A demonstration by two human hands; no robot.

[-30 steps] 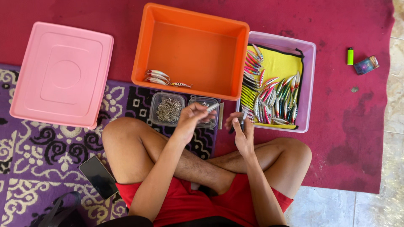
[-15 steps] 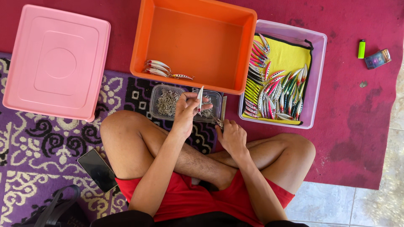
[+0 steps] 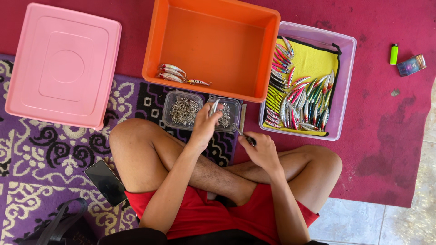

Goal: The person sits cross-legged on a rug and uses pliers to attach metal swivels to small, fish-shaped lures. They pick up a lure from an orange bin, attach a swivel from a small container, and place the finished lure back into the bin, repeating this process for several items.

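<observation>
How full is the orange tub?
Nearly empty: the orange tub holds only a few fishing lures at its lower left; the rest is bare floor.

There is one view only, from a camera worn on the person's head. It looks almost straight down, over the crossed legs and both hands, to the floor in front. It is rather near: the orange bin (image 3: 213, 45), the pink lid (image 3: 63, 68) and the lilac tray (image 3: 347, 90) fill the upper half. The bottom edge cuts the red shorts (image 3: 200, 218).
</observation>
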